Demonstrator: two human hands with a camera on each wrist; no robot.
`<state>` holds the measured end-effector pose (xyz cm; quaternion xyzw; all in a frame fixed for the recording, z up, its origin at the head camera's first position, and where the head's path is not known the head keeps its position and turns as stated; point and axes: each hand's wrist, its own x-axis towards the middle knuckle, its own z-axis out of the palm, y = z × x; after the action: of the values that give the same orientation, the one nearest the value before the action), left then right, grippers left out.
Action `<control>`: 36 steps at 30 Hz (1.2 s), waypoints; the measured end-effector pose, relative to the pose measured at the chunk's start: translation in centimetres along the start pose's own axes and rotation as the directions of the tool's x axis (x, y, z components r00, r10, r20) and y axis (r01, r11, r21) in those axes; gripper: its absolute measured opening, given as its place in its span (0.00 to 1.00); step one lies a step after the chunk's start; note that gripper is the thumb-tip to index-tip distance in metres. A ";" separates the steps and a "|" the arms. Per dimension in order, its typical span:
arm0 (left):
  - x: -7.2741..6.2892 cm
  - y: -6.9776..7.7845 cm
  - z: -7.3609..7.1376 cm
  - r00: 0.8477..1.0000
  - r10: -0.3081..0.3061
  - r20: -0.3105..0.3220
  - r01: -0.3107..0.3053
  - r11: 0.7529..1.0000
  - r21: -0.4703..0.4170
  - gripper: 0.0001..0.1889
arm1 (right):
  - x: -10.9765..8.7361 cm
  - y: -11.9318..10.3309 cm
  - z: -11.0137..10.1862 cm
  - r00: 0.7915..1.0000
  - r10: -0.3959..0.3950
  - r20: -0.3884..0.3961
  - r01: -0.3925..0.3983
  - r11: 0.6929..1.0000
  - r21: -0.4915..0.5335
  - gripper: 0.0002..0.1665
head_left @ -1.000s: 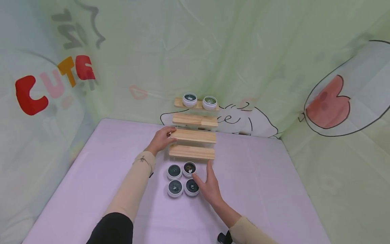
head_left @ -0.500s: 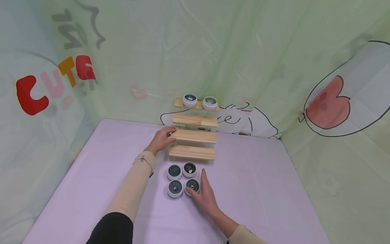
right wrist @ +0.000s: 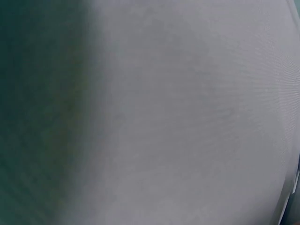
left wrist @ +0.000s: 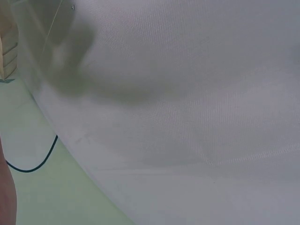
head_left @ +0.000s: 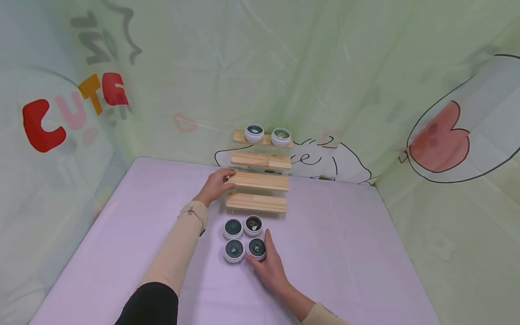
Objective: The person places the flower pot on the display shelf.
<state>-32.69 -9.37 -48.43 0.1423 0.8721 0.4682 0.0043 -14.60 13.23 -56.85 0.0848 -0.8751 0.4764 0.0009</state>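
A wooden tiered display stand (head_left: 260, 180) rises at the far middle of the table in the head view. My left hand (head_left: 215, 185) holds its left side at the second step from the front, thumb and fingers at the board's end. Before the stand sit small round white jars with dark tops, in two rows. Around the front right jar (head_left: 257, 248) goes my right hand (head_left: 270, 268), thumb on the near left and fingers on the right. Beside it are the front left jar (head_left: 234, 249), back left jar (head_left: 233, 228) and back right jar (head_left: 253, 224).
On the top step stand two more white jars, one dark (head_left: 254, 132) and one greenish (head_left: 280, 136). A pale lilac cloth covers the table (head_left: 345, 253). Printed pale curtains (head_left: 183, 67) enclose the back and sides. The right wrist view is mostly blurred.
My right hand has moved down and slightly left, from beside the back right jar to around the front right jar. The left hand has stayed at the stand.
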 end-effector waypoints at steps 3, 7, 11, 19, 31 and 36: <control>0.0 0.0 0.0 1.000 -0.002 0.000 0.002 1.000 -0.005 0.28 | -0.1 -0.1 0.1 1.000 -0.015 -0.011 0.016 1.000 0.005 0.60; -0.1 0.2 0.0 1.000 -0.004 0.004 0.004 1.000 -0.001 0.28 | -0.1 0.1 0.2 0.999 -0.035 -0.035 0.035 0.999 -0.001 0.58; -0.2 0.2 0.0 1.000 0.001 0.001 -0.001 1.000 -0.004 0.28 | -0.1 0.2 0.2 0.996 -0.047 -0.070 0.046 0.999 -0.016 0.53; -0.1 -0.1 0.0 1.000 0.016 -0.002 -0.016 1.000 -0.003 0.28 | 0.5 -0.5 -0.9 0.993 -0.045 -0.108 0.044 0.999 -0.010 0.51; 0.0 -0.2 0.1 1.000 0.021 -0.006 -0.021 1.000 -0.007 0.28 | 5.4 -4.3 -3.8 0.985 -0.105 -0.134 0.104 0.994 -0.013 0.51; 0.1 -0.2 0.0 1.000 0.018 -0.007 -0.018 1.000 0.004 0.27 | 8.2 -6.1 -4.8 0.985 -0.094 -0.143 0.094 0.996 -0.012 0.51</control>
<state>-32.80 -9.43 -48.62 0.1487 0.8717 0.4669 -0.0032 -22.12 12.78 -48.50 0.0916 -0.8690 0.4784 0.0864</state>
